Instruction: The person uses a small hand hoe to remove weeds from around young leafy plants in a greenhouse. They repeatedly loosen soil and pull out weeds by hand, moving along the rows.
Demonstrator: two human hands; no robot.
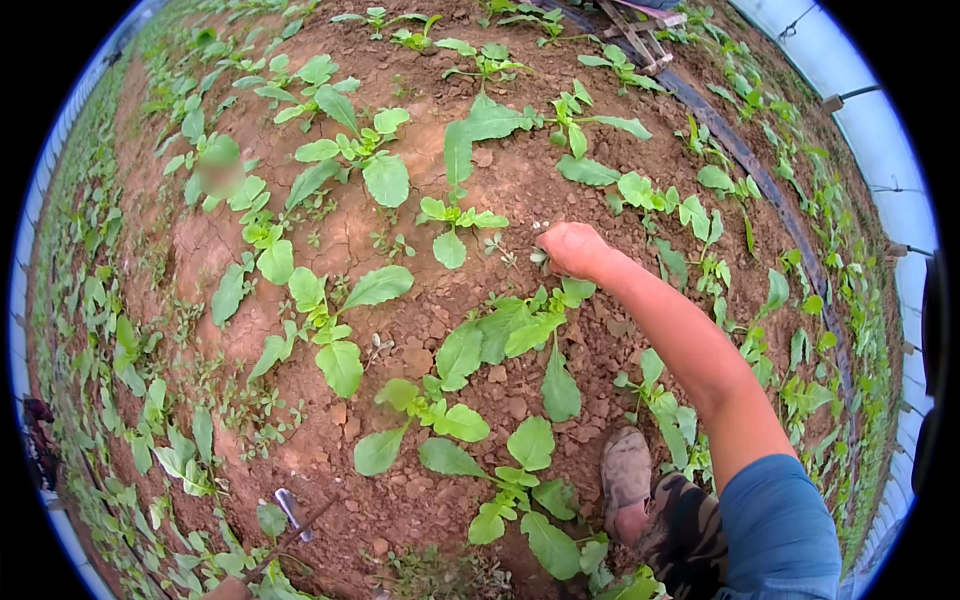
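Observation:
My right hand [574, 249] reaches down to the reddish-brown soil, fingers closed around a small weed. Pale leaves of this weed [538, 256] poke out beside the fingers; its stem is hidden by the hand. Just left of it, another small weed [501, 247] lies or grows on the soil. A young leafy crop plant [452, 217] stands further left, and a larger one [525, 322] spreads below the hand. My left hand is out of view. At the lower left, a hand hoe shows its metal blade [292, 514], thin neck [300, 529] and tan handle end [227, 590].
My shoe [627, 465] is planted between plants at lower right. A dark drip hose [757, 176] curves along the right side. A wooden stool [637, 34] stands at the top. Low weeds [262, 420] grow at left. Pale plastic sheeting [862, 135] borders the bed.

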